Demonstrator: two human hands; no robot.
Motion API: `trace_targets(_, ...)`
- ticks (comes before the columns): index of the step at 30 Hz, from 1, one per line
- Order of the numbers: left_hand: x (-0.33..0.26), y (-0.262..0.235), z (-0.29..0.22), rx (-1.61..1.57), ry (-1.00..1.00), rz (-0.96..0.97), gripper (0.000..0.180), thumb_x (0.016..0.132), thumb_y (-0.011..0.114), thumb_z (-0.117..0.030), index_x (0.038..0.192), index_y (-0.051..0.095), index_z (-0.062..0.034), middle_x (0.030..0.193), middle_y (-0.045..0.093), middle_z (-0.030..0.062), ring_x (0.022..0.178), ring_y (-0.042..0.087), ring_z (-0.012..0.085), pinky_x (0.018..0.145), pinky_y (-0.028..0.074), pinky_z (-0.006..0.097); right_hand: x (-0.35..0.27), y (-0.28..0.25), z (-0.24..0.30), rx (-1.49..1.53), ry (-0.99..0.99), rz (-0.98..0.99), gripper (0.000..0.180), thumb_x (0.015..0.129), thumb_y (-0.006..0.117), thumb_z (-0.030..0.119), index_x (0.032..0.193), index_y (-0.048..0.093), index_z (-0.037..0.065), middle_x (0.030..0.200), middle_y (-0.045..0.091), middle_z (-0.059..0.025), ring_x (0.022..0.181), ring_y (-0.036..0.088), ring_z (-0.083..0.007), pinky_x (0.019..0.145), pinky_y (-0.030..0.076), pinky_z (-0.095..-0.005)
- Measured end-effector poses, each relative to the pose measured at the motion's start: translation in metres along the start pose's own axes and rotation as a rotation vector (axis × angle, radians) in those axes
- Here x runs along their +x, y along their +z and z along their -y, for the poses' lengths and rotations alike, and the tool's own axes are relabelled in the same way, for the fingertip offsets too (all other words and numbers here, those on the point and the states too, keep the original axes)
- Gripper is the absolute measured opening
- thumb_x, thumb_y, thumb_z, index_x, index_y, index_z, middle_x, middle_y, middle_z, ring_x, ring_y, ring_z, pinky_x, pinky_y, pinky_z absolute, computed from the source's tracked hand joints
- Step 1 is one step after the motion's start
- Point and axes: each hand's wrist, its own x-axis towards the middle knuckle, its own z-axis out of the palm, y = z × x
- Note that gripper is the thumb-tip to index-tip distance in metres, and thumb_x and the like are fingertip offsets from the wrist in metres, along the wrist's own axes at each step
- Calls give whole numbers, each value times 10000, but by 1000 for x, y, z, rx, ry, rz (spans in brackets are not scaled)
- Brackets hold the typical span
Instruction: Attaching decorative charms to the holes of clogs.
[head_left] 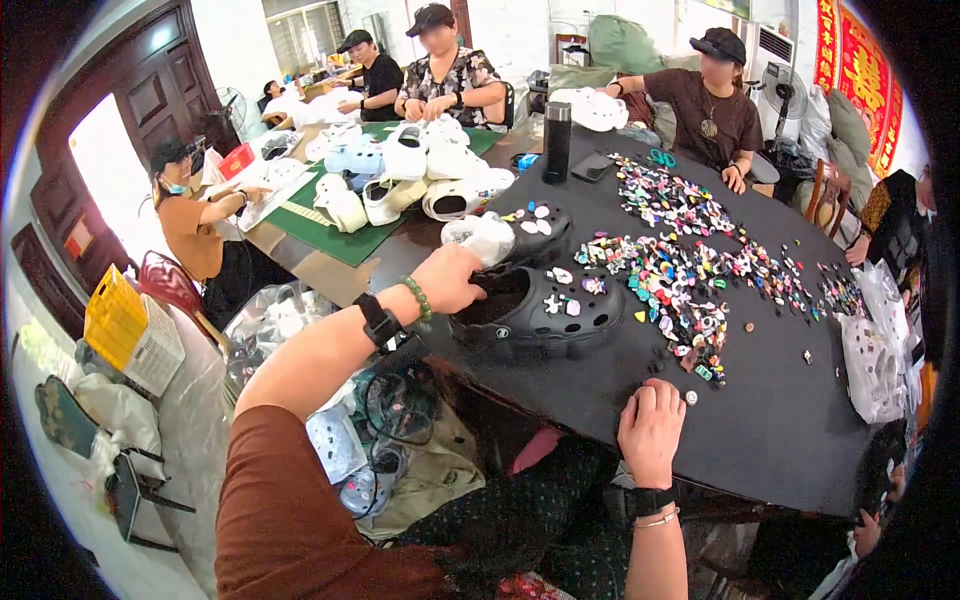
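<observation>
Gripping black clog [545, 312] heel, left hand [448, 280], small charms on top

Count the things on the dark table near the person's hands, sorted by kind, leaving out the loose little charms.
Black clogs: 2
Dark drink flask: 1
Phone: 1
Scissors: 1
Total: 5
The left hand holds the nearer clog; the right hand rests on the table.

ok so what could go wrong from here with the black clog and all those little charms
The left hand grips the black clog at its heel opening, close to the table edge; a tug might pull it off the table. The right hand rests by a small charm near that edge, which could be knocked to the floor. The loose charm pile lies right beside the clog, so sliding the clog may scatter it.
</observation>
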Motion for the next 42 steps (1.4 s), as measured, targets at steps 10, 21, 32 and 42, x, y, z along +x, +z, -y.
trace_targets(10,56,-66,69,94,-313,-138,314,701,774,-261,861,720,3,828,677,242,796,678,374,757,543,424,3,-3,1,0,7,46,103,826,611,86,897,548,45,1059,562,-118,1037,536,-312,875,406,-436)
trace_targets(21,185,-152,206,344,-867,-479,366,775,648,-198,1079,698,0,1159,663,235,1105,650,333,934,527,400,8,-5,1,5,61,122,159,786,609,43,917,521,46,1085,549,-145,1067,537,-348,884,399,-465)
trace_targets(32,234,-65,301,432,-776,-755,147,799,696,-152,805,743,-13,908,706,223,894,696,340,811,546,420,16,-2,8,0,85,182,141,777,560,5,886,483,47,1069,523,-157,1059,522,-373,906,377,-485)
trace_targets(42,265,-40,326,274,-462,-877,376,867,640,-345,1155,679,-107,1212,590,224,1060,617,401,922,500,443,15,-3,8,-27,107,217,138,765,552,54,881,478,46,1064,519,-168,1062,519,-388,907,378,-489)
